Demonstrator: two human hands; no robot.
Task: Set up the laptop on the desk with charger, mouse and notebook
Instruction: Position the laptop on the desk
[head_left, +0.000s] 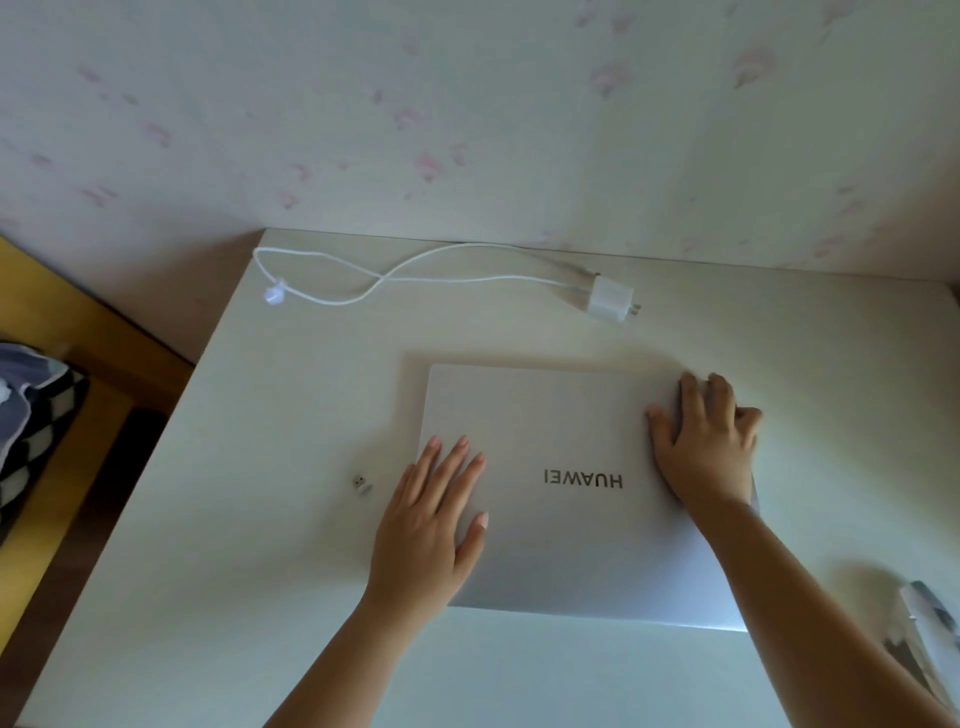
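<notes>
White desk (291, 597) is sitting against a wall w/ faint pink flower shapes on it. A silver laptop (571, 551) is lying shut in the middle of the desk, lid up, w/ the brand word showing upside down from where the person is looking.

The left hand (431, 525) is lying flat on the lid at about 9 o'clock on the laptop, fingers straight and spread a bit apart, thumb pointing in toward the middle. It is pressing on the lid, not gripping.

The right hand (706, 441) is resting on the lid near 2 o'clock, by the far right corner. Its fingers are bending down over that corner and the right edge, so it is looking like it is holding the edge there.

A white charger (608, 300) w/ metal prongs is lying at about 12 o'clock from the laptop, near the wall, apart from it. Its white cable (415, 278) is looping off to 10 o'clock, ending in a small round bit near the desk's far left edge.

A tiny white plug-in piece (362, 483) is sitting on the desk at 9 o'clock, just beside the left hand.

At 4 o'clock, at the desk's right edge, something pale and patterned (930, 644) is peeking in; can't tell what it is.

At far left, off the desk, a black-and-white checked cloth thing (36, 441) is lying on yellow-brown wood.
</notes>
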